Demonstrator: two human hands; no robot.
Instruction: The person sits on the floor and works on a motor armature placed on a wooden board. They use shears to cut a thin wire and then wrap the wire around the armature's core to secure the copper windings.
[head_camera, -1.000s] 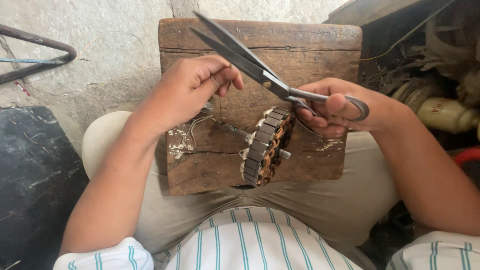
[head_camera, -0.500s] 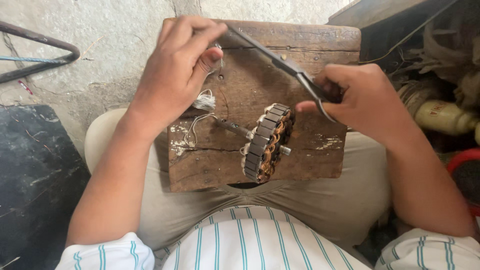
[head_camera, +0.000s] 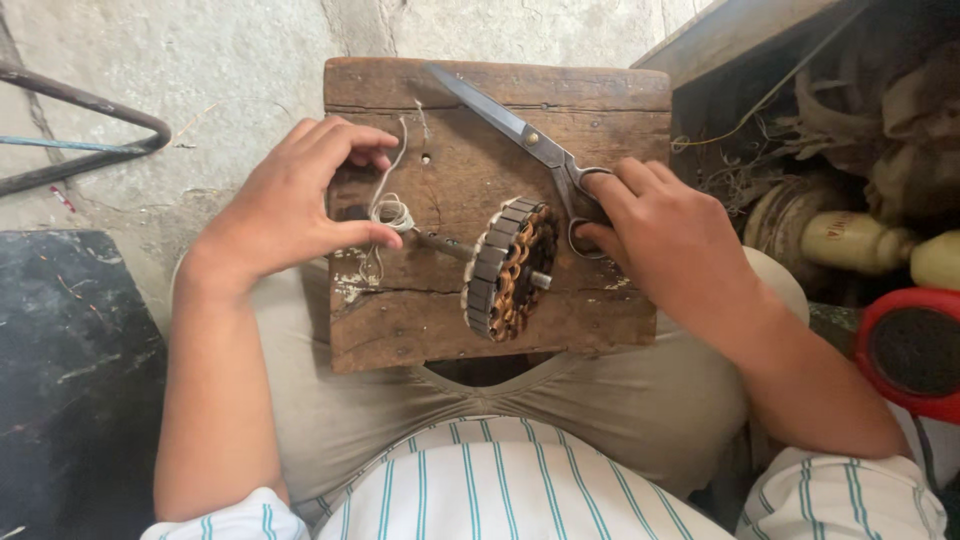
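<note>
Wooden board on the lap carries a motor stator. Right hand grips the scissors, hiding their handles; left hand pinches a pale wire, its far end hard to trace.

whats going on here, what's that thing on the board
A person sits with a worn wooden board across the lap. On it stands a motor stator, a ring of metal plates with copper windings, on a shaft. The left hand pinches a thin wire that runs down to a small coil by the shaft. The right hand rests on the handles of scissors lying flat on the board, blades closed.
</note>
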